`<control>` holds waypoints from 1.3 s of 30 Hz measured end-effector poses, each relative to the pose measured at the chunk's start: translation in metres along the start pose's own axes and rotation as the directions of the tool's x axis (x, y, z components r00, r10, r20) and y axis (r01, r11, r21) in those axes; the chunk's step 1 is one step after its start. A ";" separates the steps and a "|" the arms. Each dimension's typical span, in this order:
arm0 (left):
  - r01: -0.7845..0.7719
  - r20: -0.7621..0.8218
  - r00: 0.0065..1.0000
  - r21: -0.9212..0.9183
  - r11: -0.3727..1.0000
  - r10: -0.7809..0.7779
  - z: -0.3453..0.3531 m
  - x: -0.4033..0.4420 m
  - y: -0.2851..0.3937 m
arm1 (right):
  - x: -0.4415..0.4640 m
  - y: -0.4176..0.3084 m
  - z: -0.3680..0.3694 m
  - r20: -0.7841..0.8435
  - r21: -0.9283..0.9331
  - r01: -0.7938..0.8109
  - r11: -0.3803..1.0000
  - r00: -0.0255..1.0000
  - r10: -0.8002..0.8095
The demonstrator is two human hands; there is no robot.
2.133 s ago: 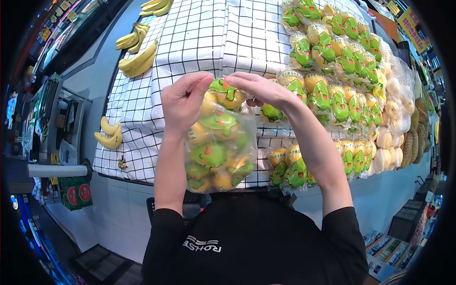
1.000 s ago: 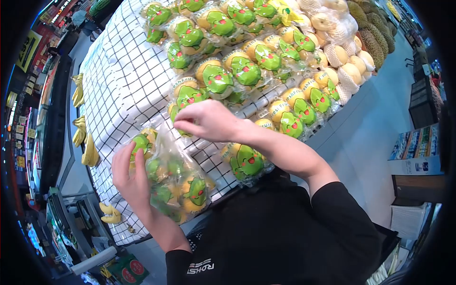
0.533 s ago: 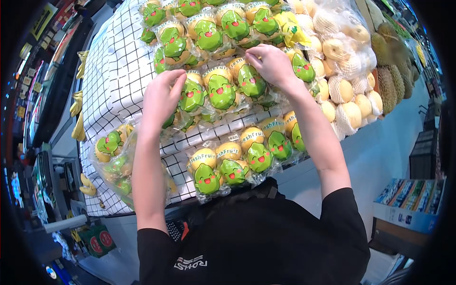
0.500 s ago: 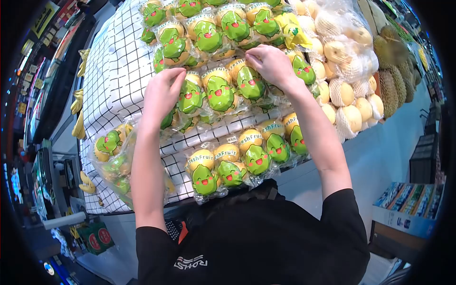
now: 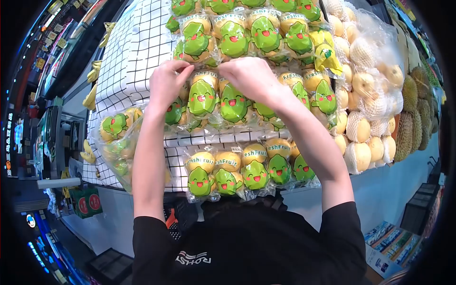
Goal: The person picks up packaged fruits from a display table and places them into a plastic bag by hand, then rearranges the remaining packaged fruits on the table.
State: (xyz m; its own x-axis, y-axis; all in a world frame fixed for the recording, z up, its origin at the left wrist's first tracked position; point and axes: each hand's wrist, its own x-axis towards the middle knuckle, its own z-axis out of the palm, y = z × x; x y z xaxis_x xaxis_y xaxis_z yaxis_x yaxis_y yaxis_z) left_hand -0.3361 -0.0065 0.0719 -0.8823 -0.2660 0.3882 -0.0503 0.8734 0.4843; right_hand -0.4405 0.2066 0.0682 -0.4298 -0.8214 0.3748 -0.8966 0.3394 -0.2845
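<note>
Clear plastic bags of round yellow fruit, printed "FreshFruit" with a smiling green cartoon, lie in rows on the stand. Over the middle row, my left hand (image 5: 168, 85) pinches thumb and fingers at the top left of one fruit bag (image 5: 203, 97). My right hand (image 5: 254, 78) has its fingertips pressed together at the top right edge of that same bag. Its fingers and wrist cover part of the neighbouring fruit bag (image 5: 233, 102). The plastic between the fingertips is barely visible.
A front row of fruit bags (image 5: 255, 173) lines the stand's near edge. A larger clear bag (image 5: 116, 147) sits at left on the checked cloth (image 5: 128, 61). Netted yellow fruit (image 5: 358, 128) and durians (image 5: 406, 137) are at right. A yellow packet (image 5: 327, 54) lies behind.
My right hand has moved left, closer to my left hand, from one bag's top to another's. The camera view has shifted, and the bags appear in slightly different places.
</note>
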 end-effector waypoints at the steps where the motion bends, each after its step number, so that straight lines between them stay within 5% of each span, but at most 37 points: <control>1: -0.055 -0.070 0.996 0.048 0.997 0.058 0.001 0.002 -0.003 | -0.001 -0.006 0.005 -0.074 0.029 0.052 0.998 0.996 -0.050; 2: -0.050 -0.076 0.996 0.045 0.998 0.054 0.000 0.005 -0.008 | 0.001 -0.010 0.008 -0.067 0.001 0.089 0.996 0.994 -0.089; 4: 0.196 0.135 0.970 0.052 0.979 -0.201 -0.005 0.008 -0.011 | 0.009 -0.014 0.020 0.018 0.024 -0.063 0.998 0.998 0.063; 5: 0.176 0.094 0.980 0.012 0.984 -0.176 -0.003 0.009 -0.014 | 0.012 -0.014 0.023 0.023 0.021 -0.065 0.998 0.998 0.065; 9: 0.282 0.170 0.944 0.034 0.959 -0.284 -0.009 0.012 -0.009 | 0.011 -0.019 0.028 -0.198 -0.056 -0.061 0.997 0.979 0.049; 12: 0.220 0.040 0.974 0.106 0.970 -0.225 -0.007 0.010 -0.012 | 0.002 -0.028 0.018 -0.469 -0.104 -0.091 0.990 0.883 0.032; 14: 0.126 0.017 0.992 -0.068 0.990 -0.125 -0.003 0.010 -0.017 | 0.008 -0.027 0.010 -0.502 -0.261 -0.202 0.944 0.864 0.046; 17: 0.118 0.095 0.989 0.003 0.993 -0.117 0.001 0.019 -0.023 | 0.019 -0.019 0.008 -0.438 -0.462 -0.216 0.860 0.899 -0.010; 22: 0.043 0.133 0.990 -0.004 0.999 -0.042 0.003 0.020 -0.026 | 0.030 -0.008 0.013 -0.286 -0.353 -0.155 0.923 0.957 0.051; 24: -0.023 0.038 0.999 -0.008 1.000 0.023 0.008 0.018 -0.029 | 0.027 -0.004 0.006 -0.220 -0.350 -0.057 0.935 0.975 -0.022; 39: -0.098 -0.046 0.994 -0.062 0.993 0.096 0.020 0.026 -0.020 | 0.034 0.012 0.022 -0.379 -0.414 -0.055 0.909 0.918 -0.117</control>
State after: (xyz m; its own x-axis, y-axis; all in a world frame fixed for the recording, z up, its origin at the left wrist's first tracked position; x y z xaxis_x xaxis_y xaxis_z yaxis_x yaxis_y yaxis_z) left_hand -0.3679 -0.0229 0.0566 -0.8605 -0.2000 0.4686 0.0659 0.8684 0.4915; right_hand -0.4639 0.1725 0.0582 -0.3296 -0.6202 0.7118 -0.8354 0.5428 0.0861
